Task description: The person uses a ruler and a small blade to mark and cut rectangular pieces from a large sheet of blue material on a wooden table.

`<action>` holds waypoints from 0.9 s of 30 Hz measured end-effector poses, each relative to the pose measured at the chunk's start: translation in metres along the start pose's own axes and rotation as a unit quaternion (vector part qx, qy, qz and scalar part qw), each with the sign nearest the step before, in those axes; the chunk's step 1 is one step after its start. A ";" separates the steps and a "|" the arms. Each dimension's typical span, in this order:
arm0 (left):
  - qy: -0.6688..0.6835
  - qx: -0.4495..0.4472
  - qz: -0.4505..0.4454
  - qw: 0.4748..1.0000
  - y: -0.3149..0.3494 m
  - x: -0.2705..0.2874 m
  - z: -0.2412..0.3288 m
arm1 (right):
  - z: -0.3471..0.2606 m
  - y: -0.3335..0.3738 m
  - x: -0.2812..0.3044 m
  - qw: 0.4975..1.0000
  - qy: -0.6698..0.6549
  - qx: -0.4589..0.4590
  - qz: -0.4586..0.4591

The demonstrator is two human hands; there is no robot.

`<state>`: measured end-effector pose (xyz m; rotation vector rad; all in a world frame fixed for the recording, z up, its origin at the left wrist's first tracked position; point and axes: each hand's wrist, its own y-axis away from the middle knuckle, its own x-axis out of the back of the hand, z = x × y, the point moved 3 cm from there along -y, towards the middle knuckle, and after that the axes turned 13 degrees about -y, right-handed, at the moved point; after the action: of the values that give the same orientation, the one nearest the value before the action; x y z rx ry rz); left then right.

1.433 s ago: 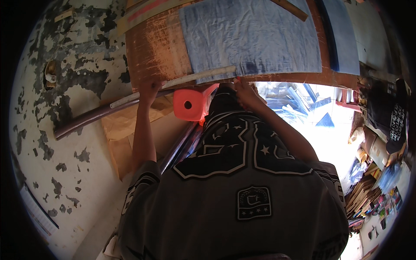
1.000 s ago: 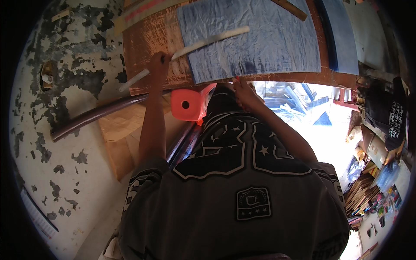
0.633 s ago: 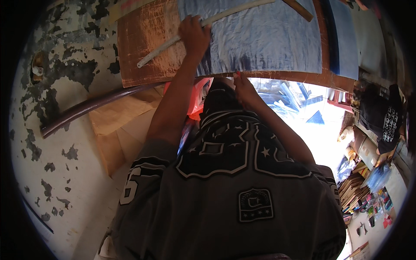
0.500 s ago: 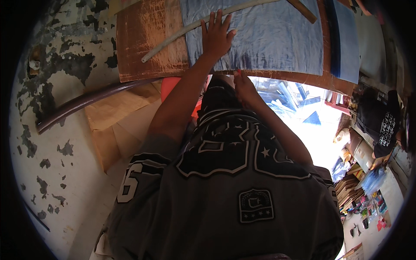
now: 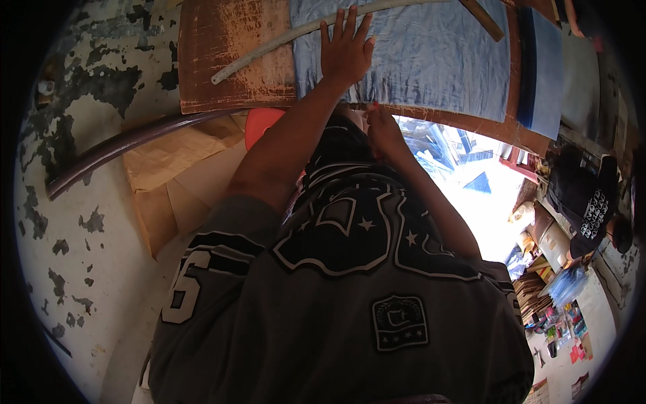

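Observation:
Blue plastic sheeting (image 5: pixel 437 67) lies wrinkled over a worn brown board (image 5: pixel 235 40). My left hand (image 5: pixel 346 55) is spread flat on the sheeting, fingers reaching across a long, narrow grey strip (image 5: pixel 269 50) that runs slantwise over board and sheet. At the near edge of the sheeting, my right hand (image 5: pixel 387 131) is closed around a small thing with a red end (image 5: pixel 374 106); the fingers hide most of it, so its kind cannot be made out.
A short wooden piece (image 5: pixel 483 19) lies at the sheet's far right. Brown paper (image 5: pixel 178 161) and a dark curved rail (image 5: pixel 128 145) are by the peeling wall on the left. Beneath the board is something red (image 5: pixel 259 124). Another person (image 5: pixel 582 198) bends at the right, near stacked goods.
The whole view has shifted slightly. My left hand stays on the sheeting with its fingers a little changed in angle; my right hand stays at the near edge. The other person's head shows more.

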<state>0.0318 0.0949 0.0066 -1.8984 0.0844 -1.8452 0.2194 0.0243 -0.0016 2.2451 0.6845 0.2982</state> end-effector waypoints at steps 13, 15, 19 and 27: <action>-0.020 0.010 -0.010 1.000 -0.002 0.004 0.001 | 0.033 -0.015 0.001 0.997 0.045 0.067 -0.006; -0.019 0.009 -0.013 1.000 -0.002 0.003 0.001 | 0.023 -0.006 -0.002 0.998 0.028 0.060 -0.001; -0.023 0.013 -0.018 0.999 -0.002 0.003 0.001 | 0.024 -0.003 0.000 0.997 0.049 0.056 0.001; -0.024 0.009 -0.017 1.000 -0.002 0.003 0.000 | 0.019 0.001 0.006 0.979 0.106 0.170 0.020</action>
<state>0.0318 0.0956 0.0101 -1.9427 0.0189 -1.8145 0.2323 0.0157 -0.0144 2.5797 0.8558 0.4771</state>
